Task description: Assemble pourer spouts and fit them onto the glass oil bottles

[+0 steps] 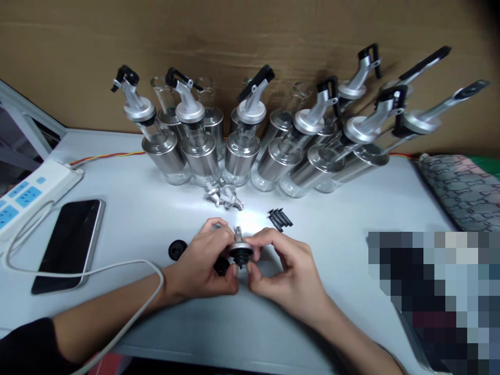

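One pourer stopper [241, 254] sits clamped between your left hand [205, 263] and right hand [291, 265], near the desk [219, 330] front edge; likely light, stiff, best held by its silver collar [239, 246].

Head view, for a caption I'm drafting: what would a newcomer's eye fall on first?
Probably the cluster of glass-and-metal bottles along the back of the table, several topped with silver-and-black spouts. Next, at front centre, the left hand and right hand pinch a silver-and-black stopper between them. A dark-screened phone lies at left.
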